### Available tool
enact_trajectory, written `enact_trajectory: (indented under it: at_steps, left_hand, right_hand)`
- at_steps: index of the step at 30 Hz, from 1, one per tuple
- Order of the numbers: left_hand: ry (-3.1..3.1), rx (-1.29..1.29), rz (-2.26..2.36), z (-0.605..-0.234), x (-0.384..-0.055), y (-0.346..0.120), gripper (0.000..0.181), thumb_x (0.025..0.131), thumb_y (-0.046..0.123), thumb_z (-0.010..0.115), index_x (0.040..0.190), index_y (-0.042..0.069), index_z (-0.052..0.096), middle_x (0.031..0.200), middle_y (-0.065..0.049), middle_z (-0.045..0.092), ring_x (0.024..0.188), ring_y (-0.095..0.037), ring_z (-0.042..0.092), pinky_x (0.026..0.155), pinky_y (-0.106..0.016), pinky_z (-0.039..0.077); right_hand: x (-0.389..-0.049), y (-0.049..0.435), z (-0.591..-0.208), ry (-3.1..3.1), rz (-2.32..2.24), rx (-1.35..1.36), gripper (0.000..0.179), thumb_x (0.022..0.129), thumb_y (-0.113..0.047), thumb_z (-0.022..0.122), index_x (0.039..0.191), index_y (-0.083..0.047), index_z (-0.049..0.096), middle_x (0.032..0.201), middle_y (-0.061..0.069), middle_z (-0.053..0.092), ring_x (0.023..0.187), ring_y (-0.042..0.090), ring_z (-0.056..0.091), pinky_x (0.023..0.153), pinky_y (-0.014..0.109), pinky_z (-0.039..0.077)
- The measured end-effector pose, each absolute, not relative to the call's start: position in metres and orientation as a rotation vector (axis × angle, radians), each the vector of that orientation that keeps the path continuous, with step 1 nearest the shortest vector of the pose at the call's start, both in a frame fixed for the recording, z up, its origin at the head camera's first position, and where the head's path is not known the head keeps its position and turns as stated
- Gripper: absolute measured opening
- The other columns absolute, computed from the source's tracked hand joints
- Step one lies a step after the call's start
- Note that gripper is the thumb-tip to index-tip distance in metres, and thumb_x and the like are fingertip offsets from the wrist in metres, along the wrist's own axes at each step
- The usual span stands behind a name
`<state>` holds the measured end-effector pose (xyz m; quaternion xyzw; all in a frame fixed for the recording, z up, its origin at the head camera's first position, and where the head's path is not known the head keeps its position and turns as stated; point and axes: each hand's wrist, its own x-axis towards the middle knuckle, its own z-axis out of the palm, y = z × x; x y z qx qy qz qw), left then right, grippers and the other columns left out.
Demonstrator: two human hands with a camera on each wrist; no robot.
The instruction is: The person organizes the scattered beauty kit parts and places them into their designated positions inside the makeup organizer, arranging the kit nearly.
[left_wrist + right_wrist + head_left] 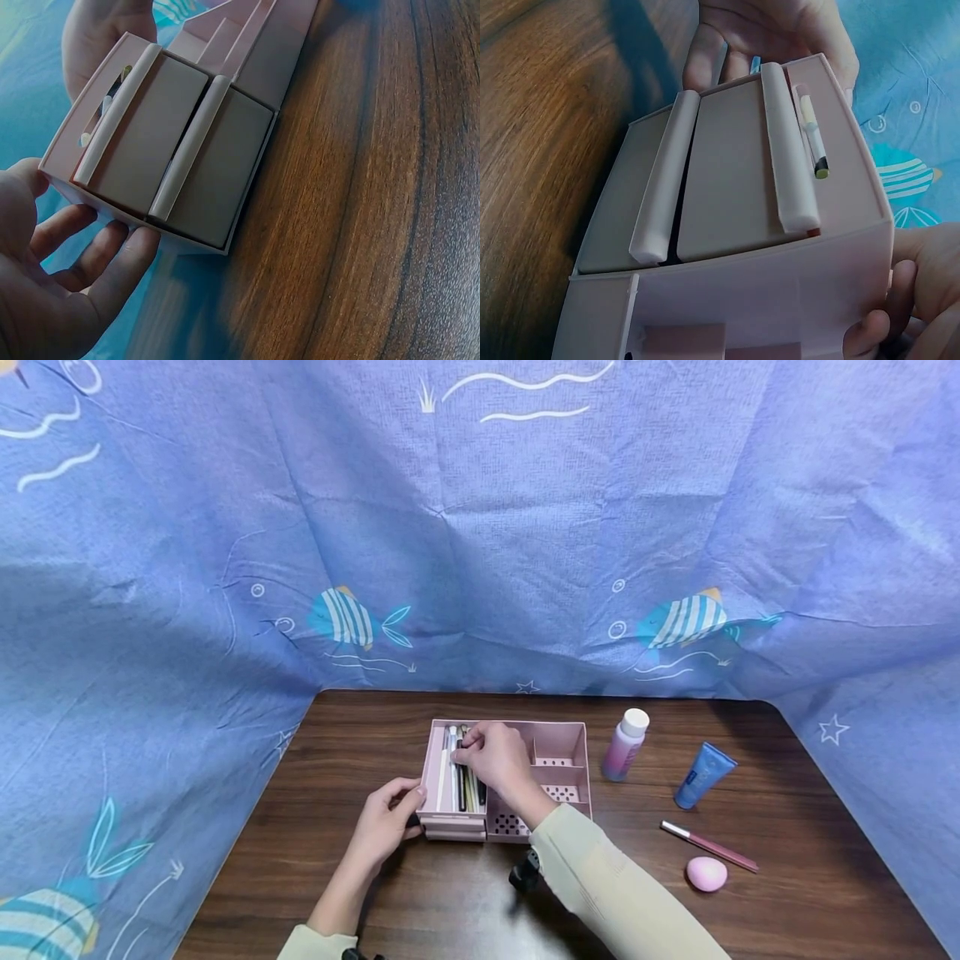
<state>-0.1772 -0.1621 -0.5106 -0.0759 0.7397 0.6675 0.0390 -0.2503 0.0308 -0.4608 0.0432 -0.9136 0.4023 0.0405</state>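
Note:
A pink desk organizer (537, 727) stands on the table, its left part a long top section holding several slim pens and sticks (462, 785). At the front of that part, two drawers (142, 127) with rounded handle bars are pushed in. My left hand (382, 822) holds the organizer's left front corner, thumb near the top rim and fingertips against the side wall. Over the pen section, my right hand (497, 758) has its fingers curled down, thumb and forefinger pinching at a pen among the others. The pen's upper part is hidden by the fingers.
Right of the organizer stand a pink bottle with a white cap (624, 747) and a blue tube (703, 775). Nearer lie a dark pink stick with a white end (708, 845) and a pink egg-shaped sponge (707, 874). A blue fish-print cloth (480, 577) hangs behind the table.

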Motion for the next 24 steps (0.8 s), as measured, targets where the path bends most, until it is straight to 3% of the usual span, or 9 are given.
enact_trajectory:
  at_steps: [8,24]
  left_hand:
    - [2.277,-0.236,2.036,-0.510,-0.177,-0.162,0.027,0.100,0.018,0.067,0.121,0.003,0.071,0.102,-0.011,0.064,0.091,-0.018,0.065,0.076,-0.042,0.065]
    - [2.266,-0.235,2.044,-0.511,-0.177,-0.163,0.027,0.100,0.018,0.067,0.122,0.003,0.071,0.103,-0.011,0.064,0.091,-0.017,0.064,0.075,-0.042,0.065]
  right_hand:
    - [-0.251,0.030,-0.463,-2.815,1.180,0.146,0.023,0.074,-0.034,0.092,0.077,-0.024,0.071,0.065,-0.012,0.064,0.058,0.009,0.057,0.058,0.029,0.048]
    - [-0.250,0.043,-0.463,-2.828,1.262,0.272,0.021,0.078,-0.037,0.089,0.083,-0.024,0.073,0.068,-0.012,0.066,0.062,0.008,0.058,0.062,0.028,0.048]
